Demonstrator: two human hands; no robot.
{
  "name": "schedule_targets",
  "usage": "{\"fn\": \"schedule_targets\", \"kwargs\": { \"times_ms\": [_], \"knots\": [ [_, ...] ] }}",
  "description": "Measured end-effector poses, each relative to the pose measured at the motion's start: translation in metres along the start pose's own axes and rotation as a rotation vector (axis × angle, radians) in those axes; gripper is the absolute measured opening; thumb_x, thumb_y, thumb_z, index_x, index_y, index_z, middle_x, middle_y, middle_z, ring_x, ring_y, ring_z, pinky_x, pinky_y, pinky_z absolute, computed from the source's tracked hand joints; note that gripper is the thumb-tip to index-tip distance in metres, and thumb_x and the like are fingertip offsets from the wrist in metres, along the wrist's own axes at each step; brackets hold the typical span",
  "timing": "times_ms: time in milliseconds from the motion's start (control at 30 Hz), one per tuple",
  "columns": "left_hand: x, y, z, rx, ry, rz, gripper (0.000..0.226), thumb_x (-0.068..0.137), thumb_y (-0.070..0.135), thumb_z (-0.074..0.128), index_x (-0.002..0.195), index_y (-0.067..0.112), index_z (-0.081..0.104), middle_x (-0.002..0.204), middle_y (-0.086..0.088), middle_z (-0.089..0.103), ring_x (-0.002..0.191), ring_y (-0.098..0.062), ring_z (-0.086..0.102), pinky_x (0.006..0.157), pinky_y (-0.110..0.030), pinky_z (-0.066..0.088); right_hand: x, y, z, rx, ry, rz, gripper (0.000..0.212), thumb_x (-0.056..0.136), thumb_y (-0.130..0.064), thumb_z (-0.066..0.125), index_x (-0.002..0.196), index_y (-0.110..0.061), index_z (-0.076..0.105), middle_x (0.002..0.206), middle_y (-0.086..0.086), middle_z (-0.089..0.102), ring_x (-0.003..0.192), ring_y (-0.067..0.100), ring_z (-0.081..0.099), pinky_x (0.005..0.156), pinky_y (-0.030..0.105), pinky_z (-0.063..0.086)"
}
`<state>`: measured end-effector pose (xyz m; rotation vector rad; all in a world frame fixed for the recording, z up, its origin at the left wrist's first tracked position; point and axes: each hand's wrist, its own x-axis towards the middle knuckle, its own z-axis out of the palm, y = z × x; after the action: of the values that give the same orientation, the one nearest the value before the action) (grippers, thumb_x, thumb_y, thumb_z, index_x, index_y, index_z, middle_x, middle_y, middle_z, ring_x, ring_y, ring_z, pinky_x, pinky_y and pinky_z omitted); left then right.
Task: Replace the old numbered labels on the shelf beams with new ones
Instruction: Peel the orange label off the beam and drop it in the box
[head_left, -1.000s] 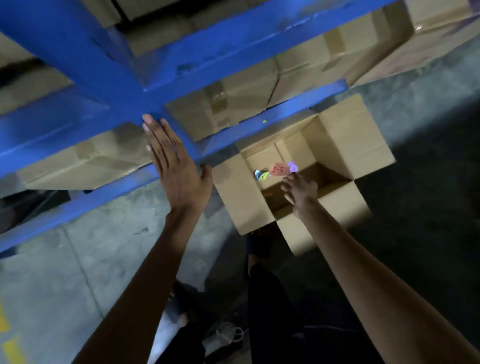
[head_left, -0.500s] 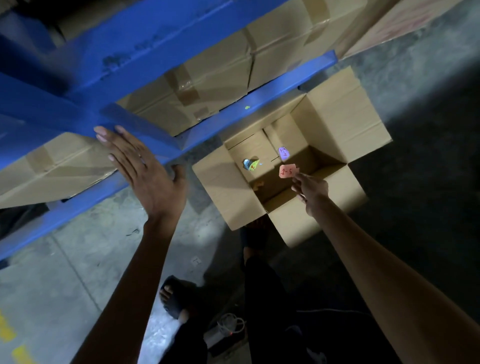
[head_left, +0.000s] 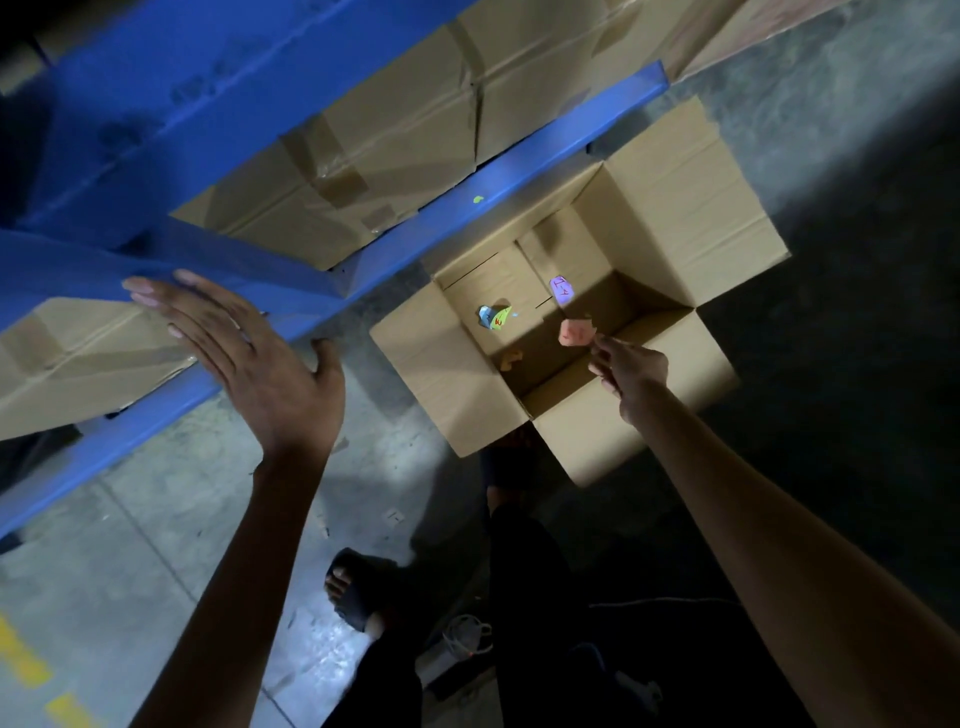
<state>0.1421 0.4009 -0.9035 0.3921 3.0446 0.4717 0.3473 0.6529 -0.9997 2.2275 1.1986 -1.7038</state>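
In the head view, the left hand (head_left: 260, 358) lay flat against the blue shelf beam (head_left: 78, 270), its grip apart with fingers straight. The right hand (head_left: 631, 371) reached over the open cardboard box (head_left: 675, 197) on the floor, a crumpled pink label (head_left: 575, 332) at its fingertips (head_left: 597, 345); whether that grip pinched the label or only touched it could not be told. Inside the box lay a purple label (head_left: 562, 290) and a crumpled green-and-blue label (head_left: 493, 316), apart from each other.
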Motion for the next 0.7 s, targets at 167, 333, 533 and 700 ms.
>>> {"fn": "schedule_targets", "kwargs": {
  "times_ms": [167, 333, 533, 700],
  "knots": [
    [-0.001, -0.005, 0.0, 0.028, -0.013, 0.018, 0.105, 0.083, 0.028, 0.066, 0.156, -0.016, 0.004, 0.162, -0.044, 0.002, 0.154, -0.055, 0.003, 0.129, -0.051, 0.004, 0.007, 0.009, -0.005, -0.012, 0.013, 0.06, 0.019, 0.094, -0.026, 0.069, 0.078, -0.015, 0.067, 0.073, 0.0, 0.063, 0.048, 0.002, 0.054, 0.033, 0.013, 0.037],
    [-0.003, -0.004, -0.001, 0.027, 0.013, 0.035, 0.105, 0.083, 0.025, 0.069, 0.155, -0.017, 0.006, 0.161, -0.047, 0.004, 0.152, -0.057, 0.003, 0.128, -0.047, 0.001, 0.009, 0.024, -0.003, -0.091, 0.009, 0.021, 0.029, 0.096, -0.025, 0.063, 0.069, -0.017, 0.066, 0.078, 0.002, 0.069, 0.072, 0.015, 0.063, 0.064, 0.027, 0.05],
    [-0.009, 0.001, -0.008, -0.006, -0.051, 0.02, 0.107, 0.082, 0.026, 0.067, 0.159, -0.01, 0.002, 0.164, -0.041, -0.001, 0.155, -0.053, 0.0, 0.13, -0.055, 0.004, -0.022, 0.037, -0.002, -0.205, -0.025, -0.099, 0.011, 0.092, -0.025, 0.065, 0.085, -0.021, 0.073, 0.102, 0.008, 0.078, 0.092, 0.026, 0.075, 0.058, 0.026, 0.049],
    [-0.031, 0.012, -0.031, -0.037, -0.314, 0.133, 0.103, 0.086, 0.023, 0.069, 0.163, 0.0, 0.006, 0.171, -0.027, -0.007, 0.159, -0.041, -0.007, 0.128, -0.053, 0.005, -0.104, 0.035, -0.021, -0.433, -0.013, -0.288, 0.029, 0.094, -0.025, 0.064, 0.12, -0.014, 0.073, 0.122, 0.008, 0.074, 0.117, 0.03, 0.067, 0.103, 0.036, 0.05]
  ]
}}
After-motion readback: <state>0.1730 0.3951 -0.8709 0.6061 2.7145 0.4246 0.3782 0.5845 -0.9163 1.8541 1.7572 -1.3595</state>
